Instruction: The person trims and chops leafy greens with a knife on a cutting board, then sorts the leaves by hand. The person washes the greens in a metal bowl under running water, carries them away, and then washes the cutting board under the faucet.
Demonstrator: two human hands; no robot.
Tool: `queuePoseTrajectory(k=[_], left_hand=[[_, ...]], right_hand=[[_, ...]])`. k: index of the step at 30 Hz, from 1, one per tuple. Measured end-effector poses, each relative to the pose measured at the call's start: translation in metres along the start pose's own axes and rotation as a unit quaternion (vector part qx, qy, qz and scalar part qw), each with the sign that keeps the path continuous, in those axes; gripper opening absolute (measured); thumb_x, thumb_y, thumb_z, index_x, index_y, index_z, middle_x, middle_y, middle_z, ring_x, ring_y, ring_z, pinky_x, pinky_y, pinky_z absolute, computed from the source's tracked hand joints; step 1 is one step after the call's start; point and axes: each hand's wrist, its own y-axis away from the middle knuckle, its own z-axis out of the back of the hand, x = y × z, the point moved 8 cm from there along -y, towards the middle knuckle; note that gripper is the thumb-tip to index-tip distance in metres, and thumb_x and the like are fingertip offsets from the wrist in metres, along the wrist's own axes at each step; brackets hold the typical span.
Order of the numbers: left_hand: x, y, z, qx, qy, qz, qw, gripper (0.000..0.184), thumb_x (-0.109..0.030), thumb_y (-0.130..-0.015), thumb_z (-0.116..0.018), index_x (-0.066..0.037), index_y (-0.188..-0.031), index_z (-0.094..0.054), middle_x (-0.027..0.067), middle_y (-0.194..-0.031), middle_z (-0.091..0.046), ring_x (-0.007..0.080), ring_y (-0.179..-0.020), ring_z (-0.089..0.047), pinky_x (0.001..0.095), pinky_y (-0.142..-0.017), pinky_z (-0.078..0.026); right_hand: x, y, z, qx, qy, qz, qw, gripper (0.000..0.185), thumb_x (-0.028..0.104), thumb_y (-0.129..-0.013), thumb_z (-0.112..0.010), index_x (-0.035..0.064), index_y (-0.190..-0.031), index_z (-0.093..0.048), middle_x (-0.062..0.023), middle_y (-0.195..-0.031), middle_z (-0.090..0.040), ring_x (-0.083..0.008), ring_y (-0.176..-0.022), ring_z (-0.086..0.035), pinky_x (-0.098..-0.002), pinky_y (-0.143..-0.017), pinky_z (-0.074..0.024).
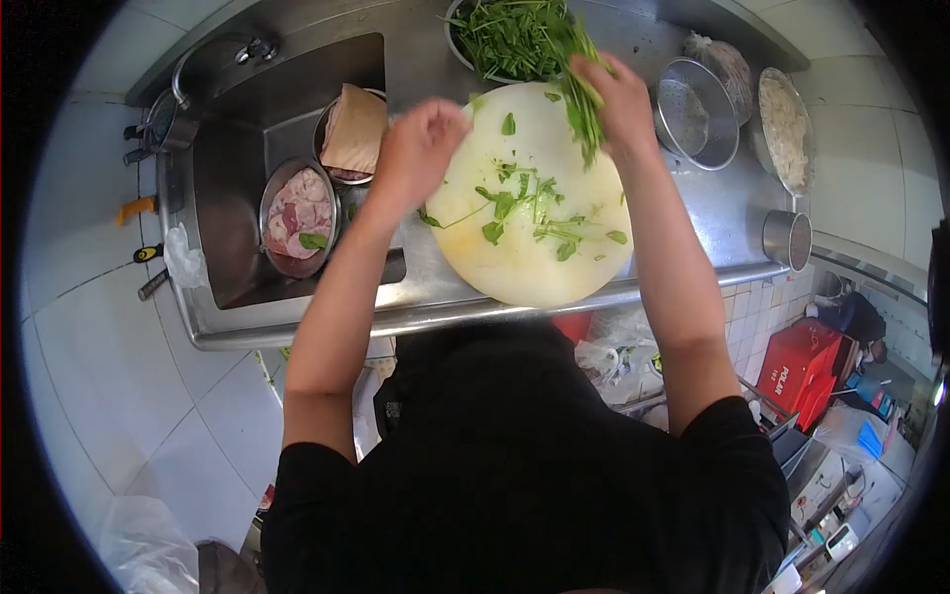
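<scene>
My right hand (618,99) is closed round a bunch of long green stems (582,114), held over the upper right of the round white cutting board (465,257). Above the left edge of the board is my left hand (430,144), its fingers curled; whether they pinch anything is too small to tell. Loose leaves and bits of stem (505,203) lie scattered over the board's middle. Behind the board, a metal bowl (455,45) is heaped with cut greens (510,38), and the bunch reaches across its right side.
Left of the board is a steel sink (233,218) with a bowl of raw meat (300,210) and a pan bearing a slab of skin-on meat (356,129). At the right stand a metal colander (683,114), a basket of pale shreds (784,129) and a metal cup (788,240).
</scene>
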Motion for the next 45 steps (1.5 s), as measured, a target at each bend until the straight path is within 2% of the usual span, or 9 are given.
queuePoseTrajectory(k=[4, 7, 9, 12, 13, 15, 18, 33, 45], left_hand=[[-0.036, -0.103, 0.0, -0.043, -0.095, -0.057, 0.993, 0.025, -0.025, -0.087, -0.066, -0.008, -0.105, -0.069, 0.0073, -0.086, -0.068, 0.0163, -0.074, -0.061, 0.0294, -0.071, -0.049], [-0.038, -0.147, -0.016, 0.009, -0.178, -0.063, 0.982, 0.026, -0.025, -0.084, -0.063, -0.007, -0.102, -0.068, 0.0154, -0.093, -0.068, 0.029, -0.085, -0.064, 0.038, -0.076, -0.049], [-0.03, -0.151, -0.03, 0.062, -0.242, -0.047, 0.967, 0.026, -0.024, -0.082, -0.059, -0.004, -0.097, -0.068, 0.0224, -0.097, -0.067, 0.0388, -0.093, -0.064, 0.0451, -0.079, -0.049], [-0.037, -0.129, -0.022, -0.065, -0.266, -0.225, 0.935, 0.027, -0.025, -0.085, -0.066, -0.009, -0.106, -0.07, 0.0108, -0.096, -0.069, 0.0237, -0.083, -0.066, 0.0338, -0.074, -0.051], [-0.028, -0.12, -0.02, -0.043, -0.237, -0.179, 0.954, 0.027, -0.024, -0.085, -0.066, -0.009, -0.107, -0.07, 0.0116, -0.098, -0.068, 0.0231, -0.083, -0.065, 0.0334, -0.074, -0.05], [-0.018, -0.101, -0.01, -0.026, -0.21, -0.137, 0.968, 0.027, -0.024, -0.085, -0.066, -0.008, -0.108, -0.069, 0.0123, -0.1, -0.068, 0.0225, -0.084, -0.065, 0.0329, -0.074, -0.05], [0.005, -0.063, 0.004, -0.023, -0.165, -0.058, 0.984, 0.028, -0.02, -0.084, -0.067, -0.006, -0.108, -0.068, 0.0129, -0.094, -0.065, 0.0227, -0.08, -0.062, 0.0325, -0.074, -0.05], [0.007, 0.059, -0.044, 0.038, -0.282, -0.122, 0.951, 0.021, -0.007, -0.081, -0.063, -0.001, -0.101, -0.068, 0.0161, -0.097, -0.063, 0.0338, -0.093, -0.06, 0.041, -0.087, -0.048], [0.024, 0.098, -0.013, 0.003, -0.281, 0.054, 0.958, 0.026, -0.009, -0.079, -0.068, -0.003, -0.104, -0.061, 0.0166, -0.101, -0.057, 0.0341, -0.09, -0.061, 0.0419, -0.08, -0.049]], right_hand=[[0.002, -0.092, -0.05, 0.101, -0.04, 0.034, 0.994, 0.046, 0.039, -0.087, -0.066, 0.0122, -0.123, -0.062, -0.0193, -0.125, -0.06, -0.0333, -0.112, -0.058, -0.0466, -0.102, -0.0416], [0.004, -0.15, -0.055, -0.016, 0.205, 0.102, 0.973, 0.027, 0.026, -0.093, -0.056, 0.0089, -0.109, -0.069, -0.0175, -0.116, -0.064, -0.0302, -0.1, -0.064, -0.0401, -0.087, -0.0521], [-0.006, -0.158, -0.1, 0.124, 0.56, 0.567, 0.591, 0.027, 0.025, -0.09, -0.055, 0.0093, -0.106, -0.07, -0.0144, -0.106, -0.069, -0.0337, -0.085, -0.066, -0.0401, -0.072, -0.0522], [-0.013, -0.177, -0.105, 0.175, 0.717, 0.496, 0.458, 0.029, 0.028, -0.087, -0.057, 0.0104, -0.106, -0.07, -0.0121, -0.104, -0.07, -0.0357, -0.083, -0.065, -0.0399, -0.072, -0.0515], [0.007, -0.156, -0.104, 0.175, 0.718, 0.492, 0.461, 0.029, 0.028, -0.087, -0.057, 0.0104, -0.106, -0.07, -0.0121, -0.104, -0.07, -0.0357, -0.083, -0.065, -0.0399, -0.072, -0.0515], [0.055, -0.115, -0.066, 0.088, 0.538, 0.191, 0.816, 0.032, 0.033, -0.085, -0.061, 0.0097, -0.105, -0.071, -0.013, -0.104, -0.07, -0.0332, -0.09, -0.065, -0.0398, -0.083, -0.0514], [0.05, -0.064, -0.045, 0.058, 0.451, 0.355, 0.817, 0.024, 0.027, -0.087, -0.064, 0.0096, -0.103, -0.07, -0.0109, -0.089, -0.069, -0.0238, -0.074, -0.067, -0.0335, -0.069, -0.053], [-0.098, 0.12, 0.01, 0.258, 0.503, 0.267, 0.78, 0.026, 0.019, -0.081, -0.068, 0.0049, -0.102, -0.065, -0.0115, -0.106, -0.061, -0.032, -0.097, -0.057, -0.0412, -0.084, -0.0466], [-0.111, 0.148, 0.012, 0.133, 0.518, 0.225, 0.814, 0.094, 0.058, -0.075, -0.07, 0.0089, -0.146, -0.032, -0.0272, -0.149, -0.025, -0.0443, -0.14, -0.021, -0.0523, -0.115, -0.0196]])
